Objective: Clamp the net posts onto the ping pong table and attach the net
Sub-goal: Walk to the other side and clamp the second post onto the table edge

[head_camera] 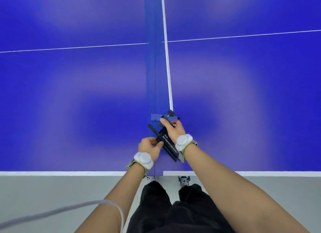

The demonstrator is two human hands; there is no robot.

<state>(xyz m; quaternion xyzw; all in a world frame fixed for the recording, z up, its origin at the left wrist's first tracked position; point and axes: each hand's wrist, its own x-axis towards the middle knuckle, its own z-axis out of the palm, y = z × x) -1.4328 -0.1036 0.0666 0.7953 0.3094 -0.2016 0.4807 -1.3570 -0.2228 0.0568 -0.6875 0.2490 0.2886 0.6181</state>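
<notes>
Now net post (167, 144) between both hands (150, 144)

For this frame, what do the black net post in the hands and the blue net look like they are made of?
Black net post with white printed lettering, held by the left hand and right hand: probably rigid moulded plastic, matte; flat faces, straight edges, little glare. Metal parts cannot be ruled out.
Blue mesh net with white top band: apparently woven fabric mesh; fine open grid visible near the post, soft, non-shiny look.

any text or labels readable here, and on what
Black net post, held by the left hand and the right hand: rows of small white print, too small and blurred to read.
Nothing else carries text.
</notes>
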